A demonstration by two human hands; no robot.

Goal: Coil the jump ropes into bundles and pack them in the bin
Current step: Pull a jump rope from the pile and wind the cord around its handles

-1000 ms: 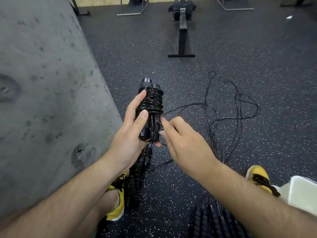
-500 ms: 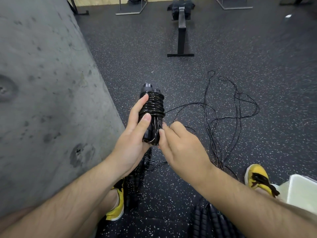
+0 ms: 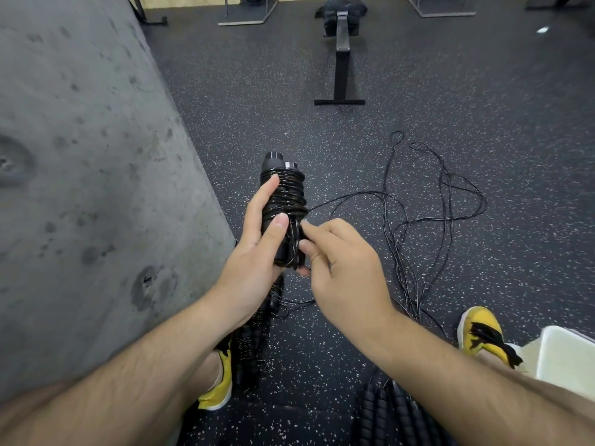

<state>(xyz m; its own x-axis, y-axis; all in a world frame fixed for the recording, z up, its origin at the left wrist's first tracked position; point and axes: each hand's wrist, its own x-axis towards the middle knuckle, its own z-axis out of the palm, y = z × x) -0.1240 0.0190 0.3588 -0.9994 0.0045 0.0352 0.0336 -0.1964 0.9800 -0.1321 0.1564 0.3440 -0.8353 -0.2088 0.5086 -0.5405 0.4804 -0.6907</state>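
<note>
The left hand (image 3: 257, 252) has its fingers wrapped round a glossy, thin black jump-rope bundle (image 3: 286, 201), wound on its 2 handles and held above the speckled rubber floor (image 3: 450, 85). The right hand's (image 3: 341, 268) fingers pinch cord at its lower end. Much loose black cord (image 3: 418, 220) lies uncoiled, thick ribbed black ropes (image 3: 396, 410) wait, and the white plastic bin's (image 3: 566, 355) inside is out of view.

Bin (image 3: 568, 355) partly beyond right edge; beaded ropes (image 3: 396, 410) beyond bottom edge.
</note>
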